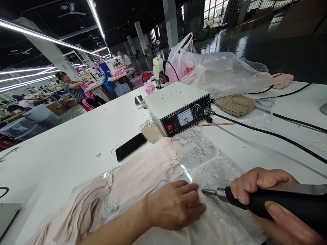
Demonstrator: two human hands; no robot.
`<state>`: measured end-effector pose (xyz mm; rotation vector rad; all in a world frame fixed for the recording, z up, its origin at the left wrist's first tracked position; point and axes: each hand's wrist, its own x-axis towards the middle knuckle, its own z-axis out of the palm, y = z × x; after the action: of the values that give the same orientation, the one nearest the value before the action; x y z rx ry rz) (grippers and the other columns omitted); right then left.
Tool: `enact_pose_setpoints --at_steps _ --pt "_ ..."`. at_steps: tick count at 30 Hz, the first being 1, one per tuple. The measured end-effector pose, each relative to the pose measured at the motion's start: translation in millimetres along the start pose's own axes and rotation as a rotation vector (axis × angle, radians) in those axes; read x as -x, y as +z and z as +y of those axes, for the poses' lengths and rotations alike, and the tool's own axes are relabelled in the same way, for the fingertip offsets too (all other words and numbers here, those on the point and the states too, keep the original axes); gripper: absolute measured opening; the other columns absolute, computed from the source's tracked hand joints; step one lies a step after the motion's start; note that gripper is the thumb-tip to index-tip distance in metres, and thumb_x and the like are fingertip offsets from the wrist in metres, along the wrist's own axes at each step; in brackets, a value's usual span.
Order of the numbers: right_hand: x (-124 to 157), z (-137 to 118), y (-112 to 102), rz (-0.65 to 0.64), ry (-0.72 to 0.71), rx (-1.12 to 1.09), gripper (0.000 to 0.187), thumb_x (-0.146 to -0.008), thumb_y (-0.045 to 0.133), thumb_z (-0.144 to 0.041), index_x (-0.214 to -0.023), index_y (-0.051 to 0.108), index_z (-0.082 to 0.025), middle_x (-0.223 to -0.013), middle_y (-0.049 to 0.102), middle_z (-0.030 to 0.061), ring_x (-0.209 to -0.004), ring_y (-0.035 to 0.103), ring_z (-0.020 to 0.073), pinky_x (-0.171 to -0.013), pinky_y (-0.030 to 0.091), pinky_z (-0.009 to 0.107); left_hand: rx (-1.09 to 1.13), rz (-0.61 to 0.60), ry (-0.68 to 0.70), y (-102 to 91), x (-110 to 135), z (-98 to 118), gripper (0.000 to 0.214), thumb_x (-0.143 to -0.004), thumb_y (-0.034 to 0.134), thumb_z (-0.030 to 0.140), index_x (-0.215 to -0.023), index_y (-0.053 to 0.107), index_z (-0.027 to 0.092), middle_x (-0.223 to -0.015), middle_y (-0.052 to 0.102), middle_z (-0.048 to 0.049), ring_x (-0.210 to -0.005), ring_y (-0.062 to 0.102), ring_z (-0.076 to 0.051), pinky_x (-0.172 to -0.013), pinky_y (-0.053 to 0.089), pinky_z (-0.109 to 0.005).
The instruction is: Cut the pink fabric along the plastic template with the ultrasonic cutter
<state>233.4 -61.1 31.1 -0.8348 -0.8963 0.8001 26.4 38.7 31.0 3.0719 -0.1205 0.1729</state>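
My right hand (265,190) is wrapped round the black handle of a welding tool (276,200), whose metal tip points left at my left hand. My left hand (176,204) lies palm down with fingers together, pressing on pale pink fabric (143,173) and white lace (219,173) under a clear plastic sheet. The tool tip sits just beside my left fingertips. A black cable (268,134) runs across the table to the white control box (176,105) with a dial and knobs.
A black phone (130,146) lies left of the box. Plastic bags (217,71), tan fabric pieces (235,103) and a small white machine (158,69) stand behind it. Other people work at tables at the far left. The white table (63,146) stretches left.
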Motion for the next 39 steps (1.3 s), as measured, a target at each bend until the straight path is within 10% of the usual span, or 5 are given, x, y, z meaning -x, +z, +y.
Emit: enact_pose_setpoints --at_steps 39 --pt "1 5 -4 -0.027 -0.006 0.007 0.017 -0.085 0.066 -0.038 -0.092 0.053 -0.029 -0.077 0.052 0.0011 -0.060 0.055 0.0193 -0.054 0.054 0.037 0.024 -0.037 -0.088 -4.5 2 2 0.023 -0.099 0.048 0.032 -0.116 0.056 0.019 -0.116 0.059 -0.0136 -0.116 0.056 -0.026 -0.091 0.050 -0.034"
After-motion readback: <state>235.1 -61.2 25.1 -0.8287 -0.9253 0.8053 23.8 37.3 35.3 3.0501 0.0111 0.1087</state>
